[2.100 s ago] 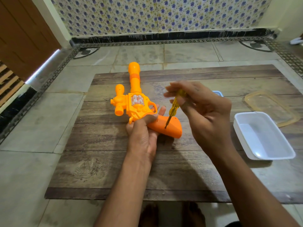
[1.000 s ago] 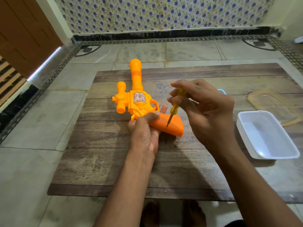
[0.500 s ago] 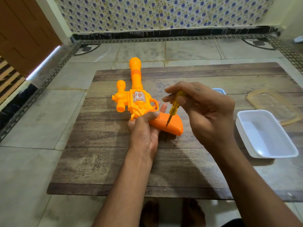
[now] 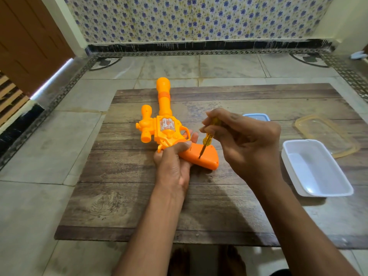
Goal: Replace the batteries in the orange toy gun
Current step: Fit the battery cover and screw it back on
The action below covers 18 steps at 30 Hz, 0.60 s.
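One orange toy gun (image 4: 165, 126) lay on one wooden board (image 4: 123, 196). One yellow-handled screwdriver (image 4: 207, 139) stood at the gun's grip. Two hands were in view: one left hand (image 4: 173, 168) on the gun and one right hand (image 4: 247, 144) around the screwdriver. On the right were one white tray (image 4: 316, 168) and, farther off, one clear yellowish lid (image 4: 326, 132). One small blue container (image 4: 256, 117) showed partly behind the right hand. Two bare feet (image 4: 207, 261) were at the near edge.
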{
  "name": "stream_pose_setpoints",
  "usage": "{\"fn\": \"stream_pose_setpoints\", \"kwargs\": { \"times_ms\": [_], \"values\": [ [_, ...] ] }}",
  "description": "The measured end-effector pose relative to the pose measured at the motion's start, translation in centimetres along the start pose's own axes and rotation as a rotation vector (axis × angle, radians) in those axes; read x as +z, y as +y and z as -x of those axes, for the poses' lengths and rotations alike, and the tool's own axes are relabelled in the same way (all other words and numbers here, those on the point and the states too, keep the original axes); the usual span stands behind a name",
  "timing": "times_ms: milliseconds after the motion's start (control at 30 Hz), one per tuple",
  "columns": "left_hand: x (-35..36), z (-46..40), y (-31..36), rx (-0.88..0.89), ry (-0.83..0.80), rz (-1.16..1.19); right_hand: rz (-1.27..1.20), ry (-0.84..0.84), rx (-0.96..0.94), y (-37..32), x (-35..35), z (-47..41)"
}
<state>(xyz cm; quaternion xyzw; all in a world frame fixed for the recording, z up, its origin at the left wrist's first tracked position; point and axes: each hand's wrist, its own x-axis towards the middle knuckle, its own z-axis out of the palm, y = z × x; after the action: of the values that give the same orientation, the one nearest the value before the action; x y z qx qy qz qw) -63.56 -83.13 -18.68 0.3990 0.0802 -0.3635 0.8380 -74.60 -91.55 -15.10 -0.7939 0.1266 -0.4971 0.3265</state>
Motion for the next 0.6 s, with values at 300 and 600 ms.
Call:
{"fn": "stream_pose_setpoints", "kwargs": {
  "times_ms": [300,600],
  "values": [
    [0.2,0.2,0.0,-0.014,-0.009,-0.006,0.355,0.099,-0.116,-1.1,0.5,0.0],
    [0.5,0.5,0.0,0.024,0.010,-0.034,0.178,-0.065,-0.011,-1.1,0.3,-0.6]
  ]
}}
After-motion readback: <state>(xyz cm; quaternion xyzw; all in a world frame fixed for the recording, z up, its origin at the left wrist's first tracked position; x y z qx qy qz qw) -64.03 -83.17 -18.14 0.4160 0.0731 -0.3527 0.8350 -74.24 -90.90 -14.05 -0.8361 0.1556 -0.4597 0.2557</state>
